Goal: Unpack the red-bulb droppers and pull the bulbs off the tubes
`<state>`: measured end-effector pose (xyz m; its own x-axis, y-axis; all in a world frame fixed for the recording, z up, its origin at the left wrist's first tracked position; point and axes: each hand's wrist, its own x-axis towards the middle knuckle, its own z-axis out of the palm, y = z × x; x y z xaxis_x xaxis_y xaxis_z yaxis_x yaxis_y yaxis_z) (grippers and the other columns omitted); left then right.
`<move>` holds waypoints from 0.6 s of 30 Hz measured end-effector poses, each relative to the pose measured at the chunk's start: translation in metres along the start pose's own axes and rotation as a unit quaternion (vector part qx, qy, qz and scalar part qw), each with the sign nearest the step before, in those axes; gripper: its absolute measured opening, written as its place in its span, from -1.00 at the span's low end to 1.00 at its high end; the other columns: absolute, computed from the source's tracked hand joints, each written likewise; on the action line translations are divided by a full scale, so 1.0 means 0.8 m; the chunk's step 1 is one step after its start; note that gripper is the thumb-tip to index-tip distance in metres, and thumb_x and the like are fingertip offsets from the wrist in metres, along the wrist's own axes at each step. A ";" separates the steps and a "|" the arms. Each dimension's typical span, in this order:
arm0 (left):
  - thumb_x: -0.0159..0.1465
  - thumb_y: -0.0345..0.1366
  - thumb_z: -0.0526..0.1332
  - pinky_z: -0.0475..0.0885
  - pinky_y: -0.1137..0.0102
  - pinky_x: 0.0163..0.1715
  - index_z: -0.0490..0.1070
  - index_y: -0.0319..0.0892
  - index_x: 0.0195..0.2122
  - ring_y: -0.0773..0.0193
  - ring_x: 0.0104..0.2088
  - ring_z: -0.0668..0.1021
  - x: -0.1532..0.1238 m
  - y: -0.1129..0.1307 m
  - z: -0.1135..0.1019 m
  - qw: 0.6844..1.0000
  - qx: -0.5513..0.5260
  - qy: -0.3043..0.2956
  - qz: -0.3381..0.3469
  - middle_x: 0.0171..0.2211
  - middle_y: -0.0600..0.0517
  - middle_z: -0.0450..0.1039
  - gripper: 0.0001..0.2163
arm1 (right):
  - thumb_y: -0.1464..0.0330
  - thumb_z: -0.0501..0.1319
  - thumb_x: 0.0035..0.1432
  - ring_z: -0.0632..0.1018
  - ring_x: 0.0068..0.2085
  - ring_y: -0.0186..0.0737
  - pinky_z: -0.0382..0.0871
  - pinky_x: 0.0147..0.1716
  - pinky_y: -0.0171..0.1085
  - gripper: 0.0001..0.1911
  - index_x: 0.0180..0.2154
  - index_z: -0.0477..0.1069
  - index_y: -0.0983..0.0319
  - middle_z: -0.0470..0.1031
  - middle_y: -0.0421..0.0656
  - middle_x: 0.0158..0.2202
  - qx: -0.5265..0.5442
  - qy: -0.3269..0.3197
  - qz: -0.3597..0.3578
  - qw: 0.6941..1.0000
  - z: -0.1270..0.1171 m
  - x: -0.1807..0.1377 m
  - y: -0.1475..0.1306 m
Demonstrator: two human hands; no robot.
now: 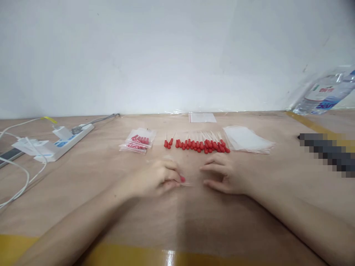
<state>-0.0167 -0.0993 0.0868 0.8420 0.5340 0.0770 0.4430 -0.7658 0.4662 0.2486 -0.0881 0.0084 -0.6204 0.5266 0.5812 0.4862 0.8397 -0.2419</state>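
My left hand (163, 177) is closed, pinching what looks like a small clear plastic bag (187, 184) with a red tip (182, 179) showing beside the fingers. Motion blur and the fingers hide most of it. Facing it, my right hand (222, 173) has thumb and fingers apart and holds nothing. Beyond both hands lies a row of red-headed white sticks (198, 144), heads toward me. To their left, small zip bags (138, 140) with red-headed pieces inside overlap each other. A stack of flat clear zip bags (246, 138) rests at the right end of the row.
One flat zip bag (203, 118) lies near the wall. On the left is a white power strip (65, 142) with plugs and loose white cables (27, 177). A large water bottle (323, 94) leans at the far right, near a dark, pixelated object (328, 151).
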 end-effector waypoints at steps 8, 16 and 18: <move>0.11 -0.16 0.24 0.39 0.42 -0.36 0.44 -0.12 -0.44 0.31 -0.42 0.49 0.021 0.023 0.057 0.809 -0.428 0.385 -0.118 -0.46 0.05 0.46 -0.85 | 0.20 0.23 -0.01 0.40 -0.06 -0.15 0.29 -0.07 -0.16 -0.61 -0.12 0.35 0.21 0.36 -0.03 -0.08 0.229 -0.058 0.060 0.970 -0.001 0.015 -0.033; -0.05 -0.32 0.38 0.41 0.52 -0.42 0.43 -0.28 -0.41 0.43 -0.51 0.50 0.037 -0.057 0.057 0.702 -0.591 0.291 -0.271 -0.51 0.07 0.48 -0.78 | 0.12 0.25 -0.08 0.41 -0.61 -0.37 0.31 -0.60 -0.35 -0.67 -0.42 0.28 0.23 0.35 -0.31 -0.62 0.444 -0.033 0.406 0.798 0.012 0.029 -0.010; -0.05 -0.34 0.38 0.42 0.49 -0.37 0.44 -0.31 -0.39 0.39 -0.47 0.53 0.036 -0.070 0.057 0.718 -0.577 0.247 -0.301 -0.46 0.01 0.51 -0.77 | 0.15 0.29 -0.14 0.37 -0.64 -0.41 0.26 -0.64 -0.38 -0.64 -0.38 0.29 0.24 0.35 -0.31 -0.62 0.426 -0.010 0.445 0.787 0.012 0.027 0.000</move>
<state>-0.0033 -0.0572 0.0224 0.2670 0.9241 -0.2733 -0.1097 0.3109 0.9441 0.2293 -0.0760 0.0134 -0.2802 0.9519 -0.1237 0.1488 -0.0843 -0.9853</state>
